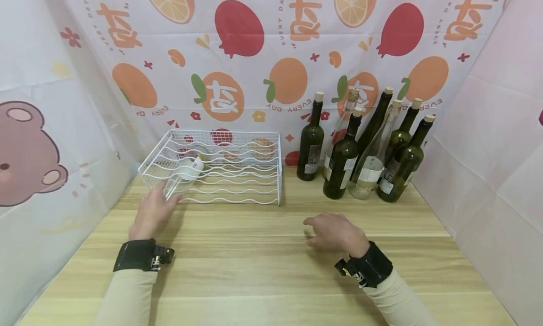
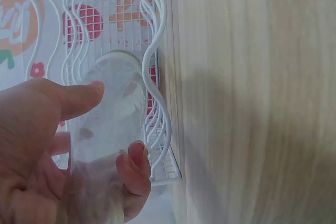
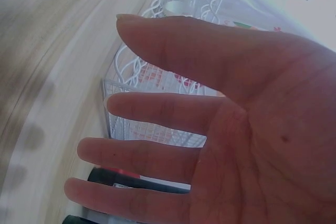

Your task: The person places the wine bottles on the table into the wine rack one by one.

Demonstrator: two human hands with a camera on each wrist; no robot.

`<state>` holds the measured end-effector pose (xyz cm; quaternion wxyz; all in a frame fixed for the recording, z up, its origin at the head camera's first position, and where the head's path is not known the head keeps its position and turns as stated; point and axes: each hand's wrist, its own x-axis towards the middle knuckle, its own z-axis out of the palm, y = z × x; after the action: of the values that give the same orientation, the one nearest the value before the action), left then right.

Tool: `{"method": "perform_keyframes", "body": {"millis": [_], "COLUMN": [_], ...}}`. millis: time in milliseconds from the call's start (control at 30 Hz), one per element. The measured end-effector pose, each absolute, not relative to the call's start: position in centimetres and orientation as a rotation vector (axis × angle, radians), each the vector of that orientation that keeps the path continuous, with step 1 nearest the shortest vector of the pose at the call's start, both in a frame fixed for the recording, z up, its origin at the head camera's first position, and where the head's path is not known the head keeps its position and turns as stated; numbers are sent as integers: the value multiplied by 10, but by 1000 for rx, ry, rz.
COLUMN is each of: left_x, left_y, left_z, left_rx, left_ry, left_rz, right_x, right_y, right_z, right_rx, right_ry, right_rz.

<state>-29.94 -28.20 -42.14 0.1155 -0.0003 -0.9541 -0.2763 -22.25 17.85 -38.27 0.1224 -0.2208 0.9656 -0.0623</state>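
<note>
A clear glass bottle (image 1: 195,169) with a white label lies inside the white wire rack (image 1: 279,175), its neck toward the rack's front left. My left hand (image 1: 153,212) is at that corner. Seen from the left wrist, thumb and curled fingers grip the clear bottle (image 2: 107,129) from both sides, close to the wavy wires (image 2: 157,77). Over the table, right of the rack, my right hand (image 1: 337,232) holds nothing. Its fingers (image 3: 152,161) are spread and nearly straight in the right wrist view.
Several corked bottles stand upright at the back right, among them a dark green bottle (image 1: 311,142) nearest the rack and a clear bottle (image 1: 368,170) with a white label. A fruit-print cloth (image 1: 263,71) hangs behind the wooden table (image 1: 237,269), with cloth walls on both sides.
</note>
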Motion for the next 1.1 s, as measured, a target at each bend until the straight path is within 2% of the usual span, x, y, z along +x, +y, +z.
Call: {"method": "perform_keyframes", "body": {"millis": [1100], "left_x": [-291], "left_y": [-292], "left_z": [-425], "left_rx": [121], "left_ry": [-2911], "left_rz": [-692], "right_x": [-220], "right_y": [180], "right_z": [-378], "right_rx": [-633], "right_ry": [2814], "right_rz": [-195]}}
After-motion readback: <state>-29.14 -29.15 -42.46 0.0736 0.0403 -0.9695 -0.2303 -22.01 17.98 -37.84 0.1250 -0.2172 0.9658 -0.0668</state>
